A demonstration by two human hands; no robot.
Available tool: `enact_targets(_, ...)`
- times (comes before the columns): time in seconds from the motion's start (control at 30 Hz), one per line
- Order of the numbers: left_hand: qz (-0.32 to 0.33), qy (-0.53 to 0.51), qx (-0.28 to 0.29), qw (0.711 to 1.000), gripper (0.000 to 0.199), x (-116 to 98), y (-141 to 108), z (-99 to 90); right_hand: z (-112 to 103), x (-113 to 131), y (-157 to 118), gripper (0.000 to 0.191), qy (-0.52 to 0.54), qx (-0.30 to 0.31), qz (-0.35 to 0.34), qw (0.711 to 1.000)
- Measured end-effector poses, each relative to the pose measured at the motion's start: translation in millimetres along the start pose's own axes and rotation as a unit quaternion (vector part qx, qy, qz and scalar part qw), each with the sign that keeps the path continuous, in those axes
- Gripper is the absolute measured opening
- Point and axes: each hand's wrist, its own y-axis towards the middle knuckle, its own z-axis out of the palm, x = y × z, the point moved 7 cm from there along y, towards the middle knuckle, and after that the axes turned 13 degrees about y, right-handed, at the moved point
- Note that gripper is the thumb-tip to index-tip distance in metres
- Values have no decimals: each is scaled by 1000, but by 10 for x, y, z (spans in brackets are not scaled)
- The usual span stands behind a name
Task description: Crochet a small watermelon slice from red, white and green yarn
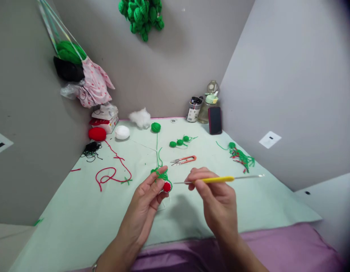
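Observation:
Between the thumb and fingers of my left hand [148, 196] is a small round crochet piece [167, 186], red in the middle with a white ring and a green edge. Green yarn [160, 173] loops over those fingers and runs back toward a green yarn ball [156, 127]. My right hand [216, 200] grips a crochet hook [218, 180] by its yellow handle, held level. The hook's thin left tip is just right of the crochet piece, apart from it. A thin white strand hangs below the piece.
Orange thread snips [183, 160] lie beyond my hands, near small green crocheted balls [179, 142]. Red [97, 133] and white yarn balls [122, 132], and white stuffing [140, 118], sit at the back left. A phone [215, 120] leans at the back right, near yarn scraps [242, 156].

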Motion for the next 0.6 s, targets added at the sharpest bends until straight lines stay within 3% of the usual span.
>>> enact_targets(0.17,16,6,-3,1000,42,-5,4,25,178,181,-102,18,-102,88,-86,987)
enact_targets(0.43,33,24,-21,999,45,-18,-1,5,210,261,-168,33,-184,127,-166,960)
enact_targets(0.6,43,29,-18,998,46,-53,3,29,161,270,-139,28,-152,97,-148,973)
